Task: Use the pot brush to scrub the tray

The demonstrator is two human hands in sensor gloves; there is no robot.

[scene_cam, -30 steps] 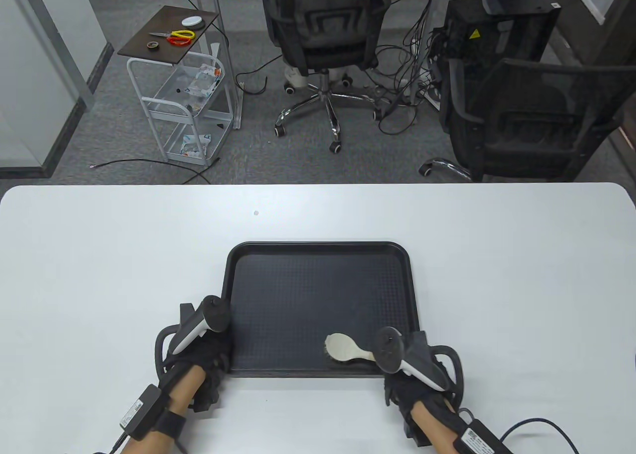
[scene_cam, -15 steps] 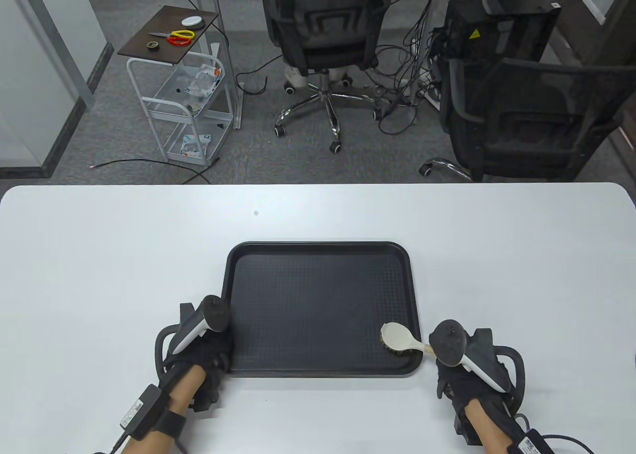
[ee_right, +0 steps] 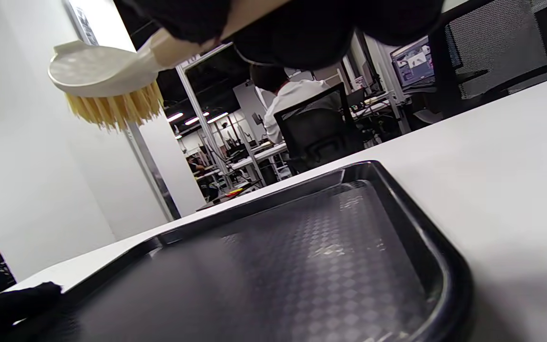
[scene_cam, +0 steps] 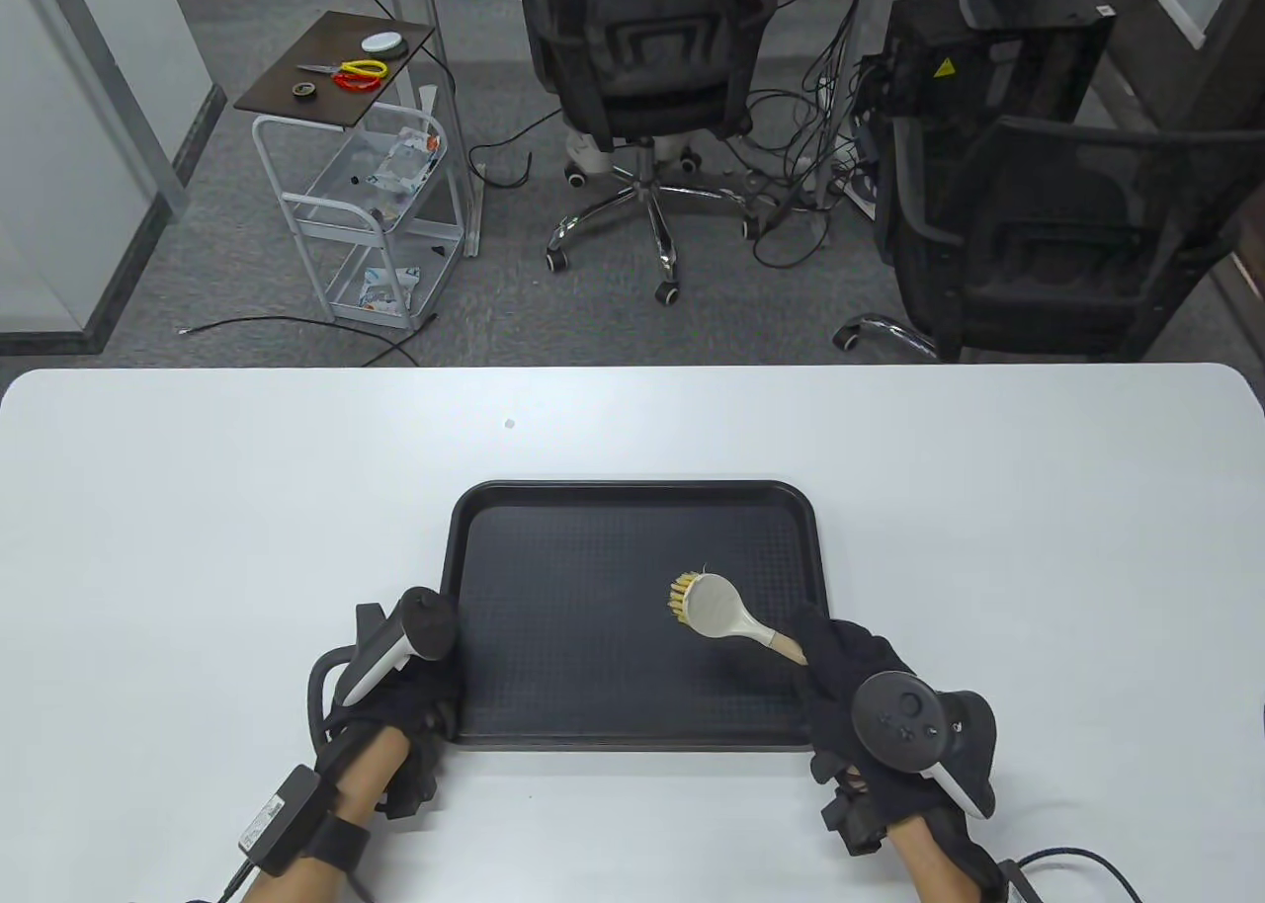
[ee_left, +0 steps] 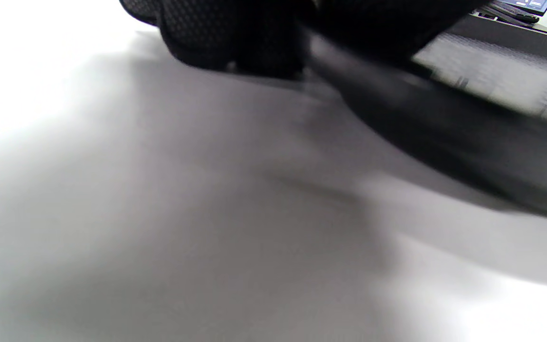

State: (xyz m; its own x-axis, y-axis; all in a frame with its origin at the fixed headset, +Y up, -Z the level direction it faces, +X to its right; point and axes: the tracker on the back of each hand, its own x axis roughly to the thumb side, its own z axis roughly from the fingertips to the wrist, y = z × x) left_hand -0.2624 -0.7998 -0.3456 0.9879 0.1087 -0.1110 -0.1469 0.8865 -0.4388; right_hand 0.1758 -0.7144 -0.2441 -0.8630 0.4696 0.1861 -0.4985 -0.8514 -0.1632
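Black tray (scene_cam: pixel 632 508) lies flat on the white table (scene_cam: pixel 198 508), long side across, textured floor facing up.

Right hand (scene_cam: pixel 860 705) sits over the tray's near right corner. Its fingers (scene_cam: pixel 825 646) are wrapped around the handle of the pot brush (scene_cam: pixel 716 612); the handle runs out from the fingertips, up and to the left, ending in the round white head. In the right wrist view the brush (ee_right: pixel 107 80) hangs clear above the tray (ee_right: pixel 311 266), bristles pointing down, with open air between bristles and tray floor. Head is over the tray's right half, just beyond the fingertips, toward the far side. The tracker on the back of this hand covers the knuckles in the table view.

Left hand (scene_cam: pixel 415 691) is at the tray's near left corner. The fingers reach to the rim there and rest on or against it; the tracker and glove hide how they curl. The left wrist view is heavily blurred: dark gloved fingers (ee_left: pixel 226 33) at the top edge, the dark tray rim (ee_left: pixel 444 128) running away to the right just beside them, pale table below. Cannot tell whether this hand grips the rim or only presses on it.

Beyond the table: office chairs (scene_cam: pixel 642 63), a small wire cart (scene_cam: pixel 366 211), cables on grey carpet.
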